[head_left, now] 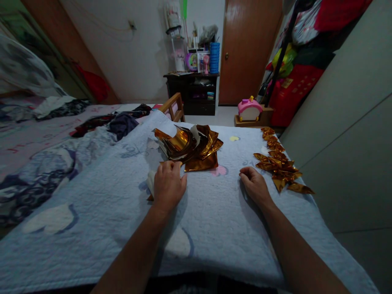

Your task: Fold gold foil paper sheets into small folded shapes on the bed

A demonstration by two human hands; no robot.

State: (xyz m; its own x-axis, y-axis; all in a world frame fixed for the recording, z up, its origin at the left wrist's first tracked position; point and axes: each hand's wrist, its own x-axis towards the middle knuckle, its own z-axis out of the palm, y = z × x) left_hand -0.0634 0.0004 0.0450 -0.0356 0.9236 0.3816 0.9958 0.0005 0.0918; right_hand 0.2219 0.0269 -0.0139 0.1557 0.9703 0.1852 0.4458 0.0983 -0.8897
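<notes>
My left hand (169, 184) is closed, its fingers curled over a sheet of gold foil paper (150, 198). Only a pale part and gold corners of that sheet show around the hand; the rest is hidden. Just beyond it lies a fanned stack of gold foil paper (196, 143), some sheets curling up with pale backs. Over to the right, my right hand (253, 182) rests near the bedding, thumb and fingers pressed together, with nothing visible in them. Beside it, folded gold foil pieces (277, 163) form a row along the bed's right edge.
A light blue quilt (214, 228) covers the surface under my hands. Crumpled clothes (122, 124) lie to the left. Past the far edge are a wooden chair back (174, 106), a dark cabinet (199, 96) and a pink toy case (249, 110). A pale wall panel (352, 143) borders the right side.
</notes>
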